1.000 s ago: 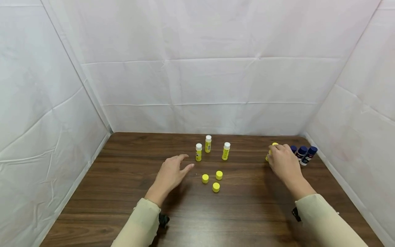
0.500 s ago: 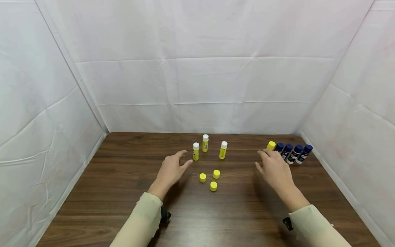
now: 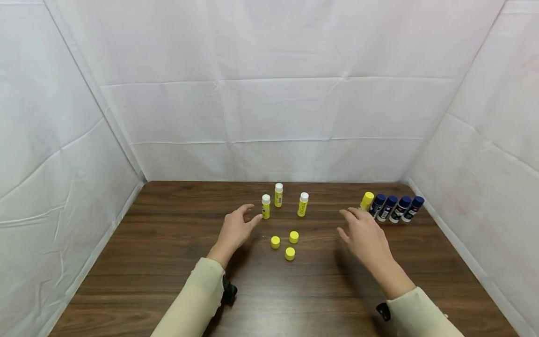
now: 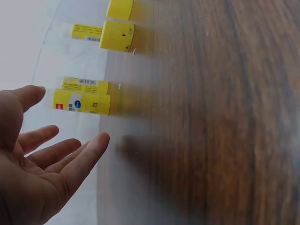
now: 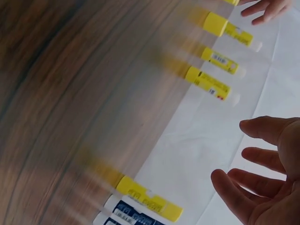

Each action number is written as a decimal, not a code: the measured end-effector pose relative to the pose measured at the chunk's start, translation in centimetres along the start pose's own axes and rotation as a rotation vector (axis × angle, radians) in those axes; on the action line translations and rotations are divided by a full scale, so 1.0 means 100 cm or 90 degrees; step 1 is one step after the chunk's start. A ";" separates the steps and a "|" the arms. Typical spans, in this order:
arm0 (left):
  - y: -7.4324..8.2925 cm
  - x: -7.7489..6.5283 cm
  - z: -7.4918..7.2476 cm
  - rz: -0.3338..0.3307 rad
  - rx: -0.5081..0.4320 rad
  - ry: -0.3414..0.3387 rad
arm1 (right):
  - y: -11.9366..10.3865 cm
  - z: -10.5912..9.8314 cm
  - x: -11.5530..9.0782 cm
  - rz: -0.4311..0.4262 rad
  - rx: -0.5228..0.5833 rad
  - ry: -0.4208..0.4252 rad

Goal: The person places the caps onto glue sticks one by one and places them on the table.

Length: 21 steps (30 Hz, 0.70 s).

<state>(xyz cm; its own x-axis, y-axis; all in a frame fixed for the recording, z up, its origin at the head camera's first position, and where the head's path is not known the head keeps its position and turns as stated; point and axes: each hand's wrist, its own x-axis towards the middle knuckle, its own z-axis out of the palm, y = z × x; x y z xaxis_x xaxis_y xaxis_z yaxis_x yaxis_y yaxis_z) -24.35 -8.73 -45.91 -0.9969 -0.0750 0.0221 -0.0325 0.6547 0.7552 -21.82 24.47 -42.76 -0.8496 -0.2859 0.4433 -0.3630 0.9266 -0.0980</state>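
My left hand (image 3: 236, 229) holds nothing, its fingers spread just left of an uncapped yellow glue stick (image 3: 266, 209) with a white top. Two more uncapped glue sticks stand close by, one behind (image 3: 279, 196) and one to the right (image 3: 302, 206). In front of them lie three yellow caps, the nearest cap (image 3: 290, 254) toward the person. My right hand (image 3: 365, 238) is relaxed and bare of any object, just in front of a capped yellow glue stick (image 3: 367, 200). The right wrist view shows that yellow stick (image 5: 149, 198) standing at the end of the blue ones.
Several glue sticks with dark blue caps, one of them a blue-capped stick (image 3: 399, 209), stand in a row at the right rear of the brown wooden table (image 3: 177, 252). White cloth walls (image 3: 269, 112) enclose the table at the back and both sides.
My right hand has let go of the capped yellow glue stick and drawn back to the left and toward me. The stick stays at the row's left end. My left hand has hardly moved.
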 end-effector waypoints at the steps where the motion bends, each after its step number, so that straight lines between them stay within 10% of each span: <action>1: -0.001 0.001 0.001 -0.004 -0.018 -0.002 | -0.002 0.000 0.000 -0.004 0.004 0.000; 21: -0.005 0.021 0.016 -0.061 -0.201 0.038 | -0.044 0.003 -0.012 0.002 0.055 -0.013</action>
<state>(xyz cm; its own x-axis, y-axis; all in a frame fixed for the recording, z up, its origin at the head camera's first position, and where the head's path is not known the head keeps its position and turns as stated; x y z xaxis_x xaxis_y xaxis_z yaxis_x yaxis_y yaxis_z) -26.50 -8.05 -47.31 -0.9842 -0.1748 -0.0269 -0.0922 0.3773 0.9215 -19.32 20.62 -43.09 -0.8578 -0.2894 0.4247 -0.3919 0.9030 -0.1763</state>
